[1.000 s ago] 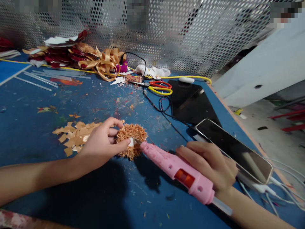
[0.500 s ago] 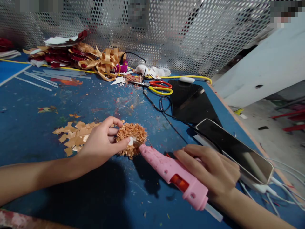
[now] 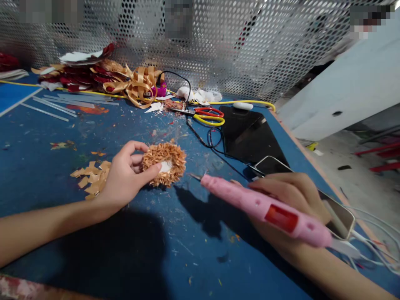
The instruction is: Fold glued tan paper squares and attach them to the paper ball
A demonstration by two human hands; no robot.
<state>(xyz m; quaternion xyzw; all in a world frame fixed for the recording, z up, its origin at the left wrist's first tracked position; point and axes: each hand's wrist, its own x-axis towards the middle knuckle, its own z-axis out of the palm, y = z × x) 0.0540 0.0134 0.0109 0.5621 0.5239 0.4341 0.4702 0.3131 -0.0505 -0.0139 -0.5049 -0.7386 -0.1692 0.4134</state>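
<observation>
Gold ribbon scraps (image 3: 90,179) lie on blue desk (image 3: 46,137), far left. Left hand (image 3: 125,177) pinches fringed gold rosette (image 3: 164,162), thumb at its white centre, rosette on desk. Right hand (image 3: 290,204) closed around pink glue gun (image 3: 265,206), nozzle near rosette, not touching. Phone (image 3: 339,216) partly hidden behind that hand.

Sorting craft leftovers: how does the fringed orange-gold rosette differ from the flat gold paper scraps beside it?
The fringed orange-gold rosette is one round, raised piece with a white centre; the flat gold paper scraps lie loose and scattered. The left hand pinches the rosette; the scraps lie beside that hand. Both share a gold tone and rest on the blue table.
</observation>
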